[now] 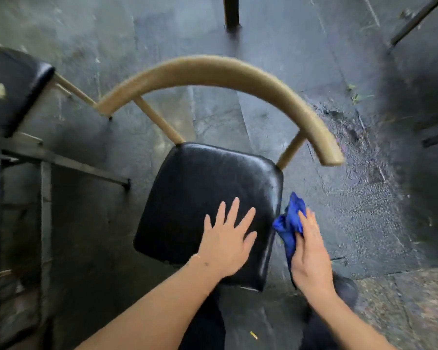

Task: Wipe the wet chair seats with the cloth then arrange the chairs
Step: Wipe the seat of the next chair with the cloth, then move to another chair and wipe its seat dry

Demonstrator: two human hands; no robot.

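A chair with a shiny black padded seat [200, 193] and a curved tan backrest [213, 72] stands right below me. My left hand [225, 241] lies flat on the seat's near right part, fingers spread, holding nothing. My right hand [310, 253] is just off the seat's right edge and grips a crumpled blue cloth [290, 223], which hangs beside the seat edge.
A second chair with a black seat [8, 92] and tan frame stands at the left, next to a dark metal frame [61, 165]. A dark table leg [231, 11] rises at the top centre. The dark stone floor [364, 198] looks wet at the right.
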